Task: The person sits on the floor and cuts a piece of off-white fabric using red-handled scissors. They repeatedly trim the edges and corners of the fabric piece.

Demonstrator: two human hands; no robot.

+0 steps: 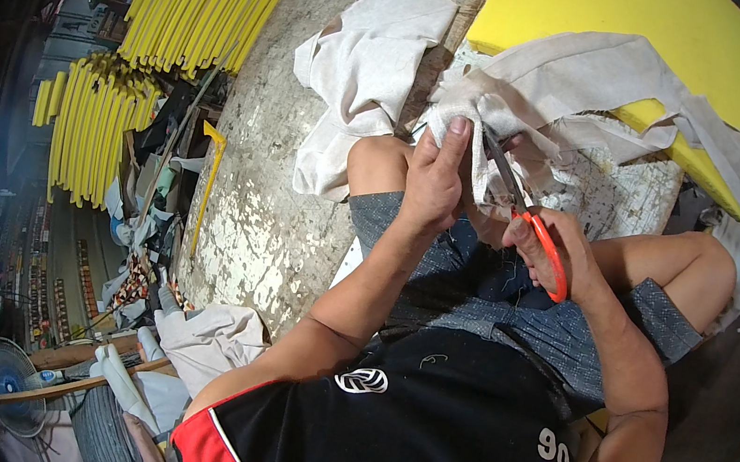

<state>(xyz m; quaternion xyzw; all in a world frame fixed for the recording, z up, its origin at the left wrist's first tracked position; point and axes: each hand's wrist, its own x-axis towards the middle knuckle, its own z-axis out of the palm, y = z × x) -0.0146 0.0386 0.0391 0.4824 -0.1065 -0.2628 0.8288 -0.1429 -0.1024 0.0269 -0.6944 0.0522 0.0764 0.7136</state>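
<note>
My left hand [435, 174] grips a bunched piece of off-white cloth [537, 75], thumb on top. My right hand [552, 247] is closed on the orange-red handles of a pair of scissors [517, 195], whose dark blades reach into the cloth just right of my left thumb. The cloth trails rightward over a yellow foam panel [609, 9]. Another white cloth [373, 42] lies crumpled on the worn board [240, 213] I sit on, left of my hands. My bent legs are beneath my hands.
Stacks of yellow padded pieces [86, 130] stand at the left, with a yellow bar [205, 180] near the board's edge. A fan [13, 384], a wooden stick and piled scraps lie at lower left, beside a crumpled beige cloth [208, 341].
</note>
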